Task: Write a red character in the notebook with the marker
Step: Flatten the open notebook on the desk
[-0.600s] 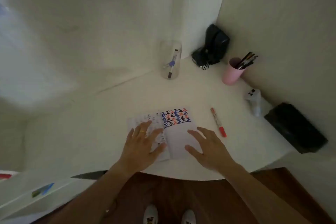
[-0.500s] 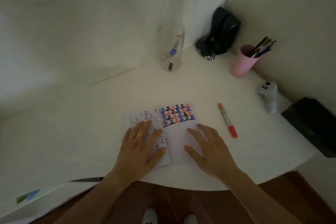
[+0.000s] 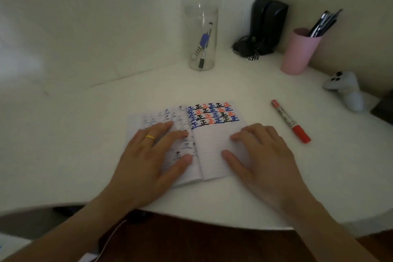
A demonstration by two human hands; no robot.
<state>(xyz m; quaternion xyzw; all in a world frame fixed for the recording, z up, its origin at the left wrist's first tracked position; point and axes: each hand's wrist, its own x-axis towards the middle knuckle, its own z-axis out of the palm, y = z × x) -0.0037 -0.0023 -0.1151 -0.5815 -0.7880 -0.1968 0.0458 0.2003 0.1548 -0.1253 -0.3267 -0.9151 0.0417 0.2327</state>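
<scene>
Head view: both hands flat and spread, holding nothing. Left hand [image 3: 146, 161] presses the left page of the notebook [image 3: 212, 151], ring on one finger; right hand [image 3: 261, 155] lies palm down on the right page, fingers splayed. Notebook open on the table [image 3: 85, 134] between and under the hands. Written rows of black, blue and red characters [image 3: 212, 115] sit just past the fingertips on the right page; blank lines under the right hand's fingers.

Marker [image 3: 290, 121] lies on the table just right of the right hand, apart from it, red cap end nearest the person. Not picked up yet.

Step in hand, my read: flatten the pages, then fetch the marker. To do it well: keep the left hand pinning the left page and spine, send only the right hand out, grab the marker mid-barrel, uncap, write on the first blank line under the last row.

Counts: 1 notebook, 1 red marker on the table, 1 clear jar [image 3: 201, 38] beyond the hands with what look like 2 pens inside, 1 pink cup [image 3: 297, 55] far right with several pens, count unclear, 1 white controller [image 3: 344, 89], 1 black device [image 3: 266, 25] in the corner.
</scene>
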